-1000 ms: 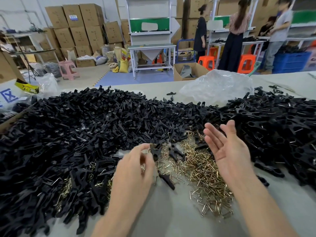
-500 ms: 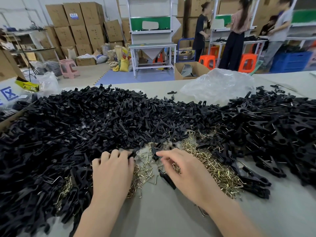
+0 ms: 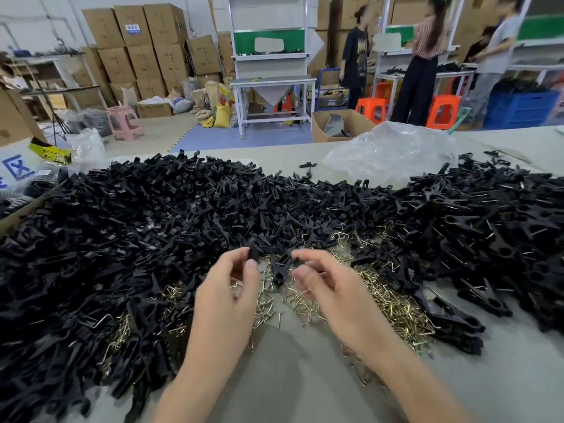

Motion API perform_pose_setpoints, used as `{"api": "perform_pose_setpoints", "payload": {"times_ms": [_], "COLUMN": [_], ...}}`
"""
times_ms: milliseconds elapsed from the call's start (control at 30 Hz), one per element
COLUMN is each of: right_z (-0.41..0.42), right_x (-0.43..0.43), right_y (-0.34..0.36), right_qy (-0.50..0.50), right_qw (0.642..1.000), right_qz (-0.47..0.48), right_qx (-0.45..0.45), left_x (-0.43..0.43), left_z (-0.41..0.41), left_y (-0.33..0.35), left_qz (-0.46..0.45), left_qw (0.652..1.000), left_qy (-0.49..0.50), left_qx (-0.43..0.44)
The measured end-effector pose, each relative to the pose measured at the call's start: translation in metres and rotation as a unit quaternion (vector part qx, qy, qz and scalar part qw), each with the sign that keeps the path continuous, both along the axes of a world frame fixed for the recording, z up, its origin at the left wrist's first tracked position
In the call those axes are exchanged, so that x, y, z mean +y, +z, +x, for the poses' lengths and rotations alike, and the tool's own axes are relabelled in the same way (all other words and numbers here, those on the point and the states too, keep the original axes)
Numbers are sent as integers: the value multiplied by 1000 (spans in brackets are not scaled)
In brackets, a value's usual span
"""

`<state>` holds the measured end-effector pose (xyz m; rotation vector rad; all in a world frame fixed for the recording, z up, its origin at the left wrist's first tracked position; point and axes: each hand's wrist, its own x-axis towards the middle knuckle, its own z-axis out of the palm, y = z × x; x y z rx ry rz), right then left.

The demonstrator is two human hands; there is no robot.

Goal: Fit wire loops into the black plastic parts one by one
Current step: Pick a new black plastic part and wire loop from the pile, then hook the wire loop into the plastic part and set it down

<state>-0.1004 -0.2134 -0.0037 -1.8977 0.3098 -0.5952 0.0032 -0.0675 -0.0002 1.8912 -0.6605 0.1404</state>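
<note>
Black plastic clip part (image 3: 252,254) sits pinched by fingers of our left hand (image 3: 227,288); our right hand (image 3: 331,288) pinches another black piece (image 3: 296,263) above brass-coloured wire loops (image 3: 396,306) on the grey tabletop (image 3: 305,377).

left hand (image 3: 227,290): pinches black part (image 3: 252,254), over wire loop pile (image 3: 393,303) | right hand (image 3: 328,288): pinches second black part (image 3: 279,270), over pile | black parts heap (image 3: 152,227): behind and flanking pile | plastic bag (image 3: 393,151): well behind pile
</note>
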Motion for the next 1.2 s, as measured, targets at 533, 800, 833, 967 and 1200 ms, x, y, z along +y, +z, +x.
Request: {"api": "perform_pose_setpoints", "payload": {"times_ms": [533,800,833,967,1200], "right_z": [8,8,9,10,9], "right_x": [4,6,6,7,7], "right_y": [3,2,2,2,4], "right_qy": [20,4,4,6,17], "right_qw": [928,944,945,942,930], "right_qz": [357,315,312,321,348], "right_qx": [-105,-96,-97,-101,-113], "left_x": [-11,-9,-10,-11,-9], "left_z": [-19,-19,-19,-20,-20], "left_y": [-5,-9,-9,-10,-8], "left_qz": [-58,-30,-32,-66,-60], "left_qw": [983,985,985,985,983], "left_qy": [-148,-165,-166,-148,-161], "left_qx": [95,36,32,65,57]}}
